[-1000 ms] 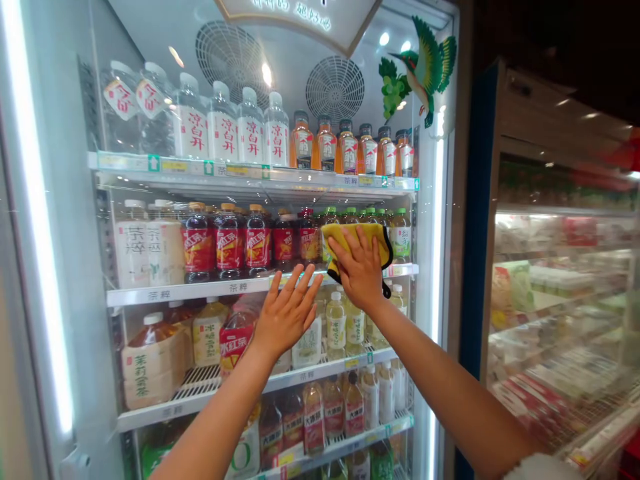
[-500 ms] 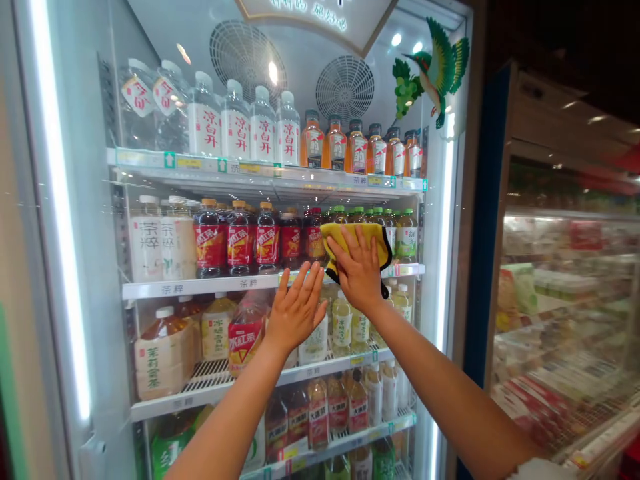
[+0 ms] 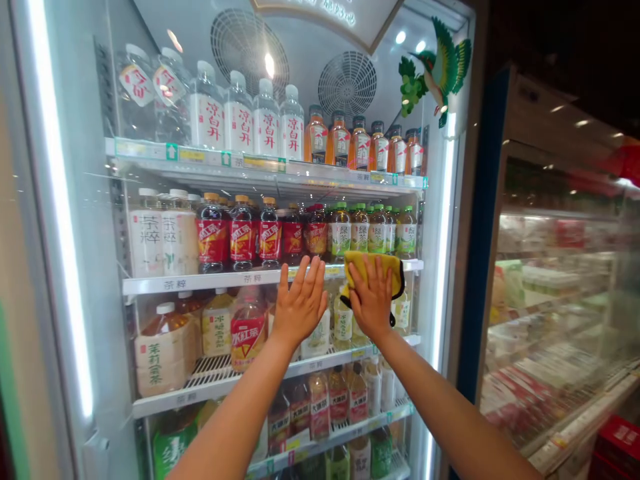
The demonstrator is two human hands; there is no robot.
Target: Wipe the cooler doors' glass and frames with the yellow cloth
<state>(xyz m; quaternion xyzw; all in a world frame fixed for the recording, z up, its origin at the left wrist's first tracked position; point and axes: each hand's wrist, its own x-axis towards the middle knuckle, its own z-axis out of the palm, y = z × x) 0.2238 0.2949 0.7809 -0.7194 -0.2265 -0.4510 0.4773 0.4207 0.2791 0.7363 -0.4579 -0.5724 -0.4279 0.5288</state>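
Note:
My right hand (image 3: 371, 300) holds a yellow cleaning cloth (image 3: 395, 265) with black edging flat against the glass door of a drinks cooler. Its fingers are spread over the cloth, at the height of the middle shelf edge (image 3: 200, 282). To its left, my left hand (image 3: 301, 301) is open, palm toward the glass and fingers stretched upward, with nothing in it. Whether that palm touches the glass I cannot tell. Behind the glass, dark tea bottles with red labels (image 3: 270, 237) and green-capped bottles (image 3: 341, 232) stand just above the hands.
Clear water bottles (image 3: 211, 110) and small amber bottles (image 3: 340, 141) fill the top shelf. A green bird decoration (image 3: 445, 70) is at the door's upper right. Another chilled display case (image 3: 555, 320) stands to the right, with a red box (image 3: 617, 447) low in front.
My right hand and the yellow cloth have moved down and to the right across the glass, uncovering the green-capped bottles. My left hand has shifted only slightly.

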